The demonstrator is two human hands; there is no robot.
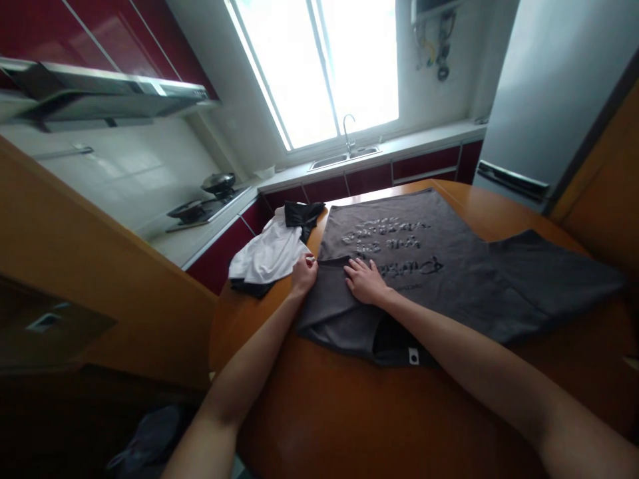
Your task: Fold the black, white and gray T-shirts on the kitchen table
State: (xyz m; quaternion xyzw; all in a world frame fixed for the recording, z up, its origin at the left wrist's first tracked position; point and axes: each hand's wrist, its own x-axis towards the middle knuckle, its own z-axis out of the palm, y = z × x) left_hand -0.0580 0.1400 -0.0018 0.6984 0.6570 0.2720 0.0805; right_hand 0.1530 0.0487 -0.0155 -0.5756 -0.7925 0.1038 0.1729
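A dark grey T-shirt [469, 279] with dark lettering lies spread on the wooden table [319, 412], its neck opening and white label towards me. The sleeve on the left is folded inward over the body. My left hand [304, 274] is closed, pinching the shirt's left edge by the fold. Fingers spread, my right hand [367, 281] lies flat on the cloth just right of that fold. The shirt's other sleeve stretches out to the right.
White and black clothes [272, 249] lie in a heap at the table's left edge. Beyond are a sink [344, 158] under the window, a stove with pans [218, 183] at left, and a fridge [554, 93] at right.
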